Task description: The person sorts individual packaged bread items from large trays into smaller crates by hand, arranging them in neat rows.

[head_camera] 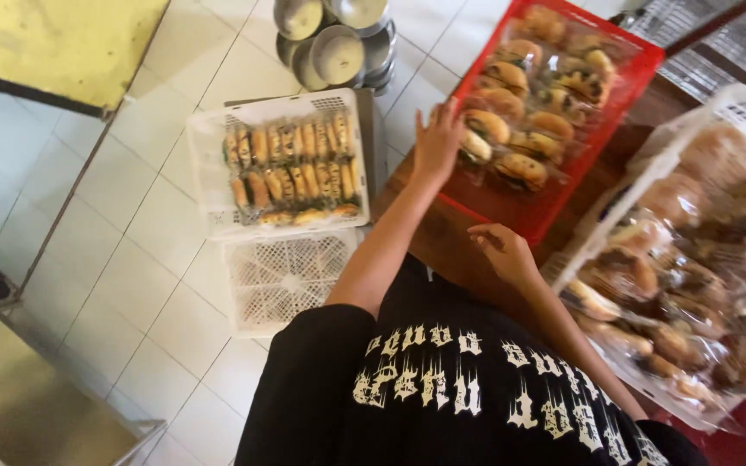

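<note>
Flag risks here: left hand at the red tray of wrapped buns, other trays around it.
1. The red tray sits tilted at the table's edge; the left hand pressing its near rim could tip or slide it.
2. The white crate of buns on the floor lies close by and could be kicked.
3. The right hand hovers near the clear-wrapped buns; a careless sweep might drag the plastic.

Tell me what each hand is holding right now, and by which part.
Nothing is clearly held. The left hand rests open at the near corner of the red tray, beside a wrapped bun. The right hand hovers empty over the wooden table.
</note>
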